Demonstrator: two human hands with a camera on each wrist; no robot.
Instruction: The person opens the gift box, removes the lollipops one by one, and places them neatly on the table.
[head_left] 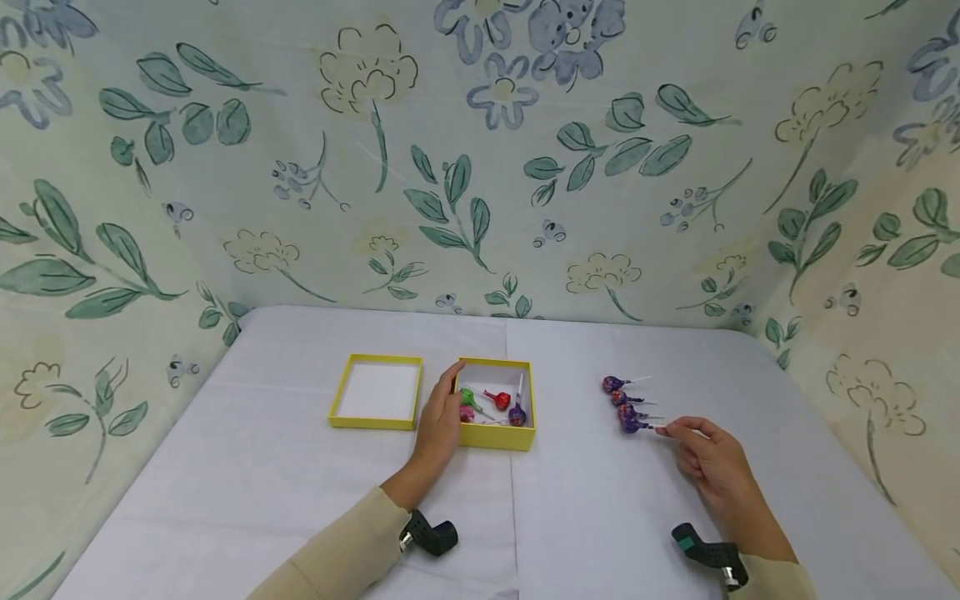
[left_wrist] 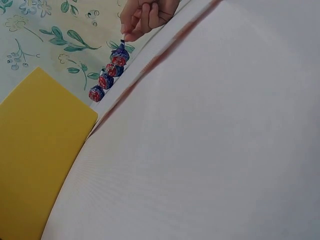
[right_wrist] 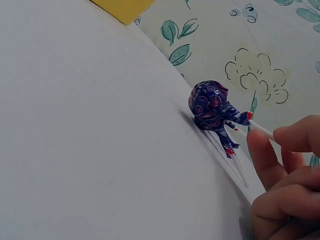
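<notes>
My right hand pinches the white stick of a purple-wrapped lollipop between thumb and forefinger. This lollipop is at the near end of a row of several similar lollipops on the table's right side, their sticks pointing right. In the right wrist view it overlaps another lollipop behind it. My left hand holds the left wall of an open yellow box. Inside lie a red lollipop, a green one, a pink one and a purple one. The left wrist view shows none of the left fingers.
Left of the box lies a yellow-rimmed lid, its white inside facing up. A white cloth covers the table, with a crease running beside the box. Floral fabric hangs behind and at both sides.
</notes>
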